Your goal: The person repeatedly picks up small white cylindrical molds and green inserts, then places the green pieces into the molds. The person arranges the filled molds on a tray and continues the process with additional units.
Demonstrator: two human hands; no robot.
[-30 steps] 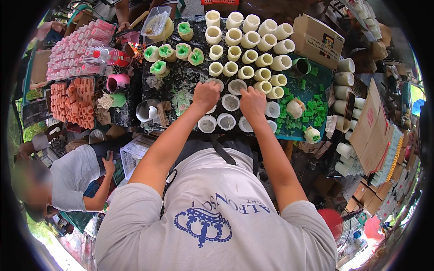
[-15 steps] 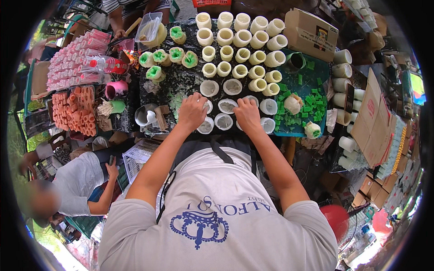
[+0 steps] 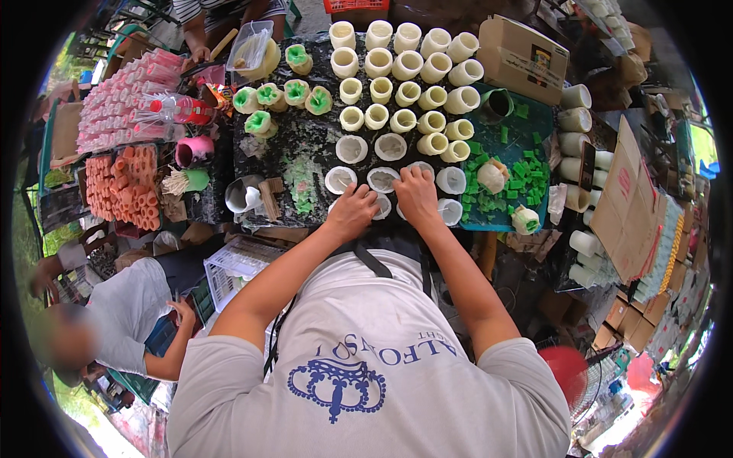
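Pale round cups, seemingly wax, stand in rows on a dark, stained table. My left hand is over the nearest row, partly covering a cup there and beside another cup. Its fingers are curled, the tips hard to see. My right hand is bent down at a cup, beside a whitish-filled cup. Those fingers are drawn together, and whatever they pinch is hidden. A whitish-filled cup stands uncovered above my left hand.
Green-topped pale pieces stand at the far left. Green chunks lie on a teal board at right. A metal pitcher, pink bundles and orange pieces are at left. A cardboard box stands far right.
My left hand has moved right and toward me, uncovering one whitish-filled cup. My right hand has barely moved. The seated person at left has shifted a hand.
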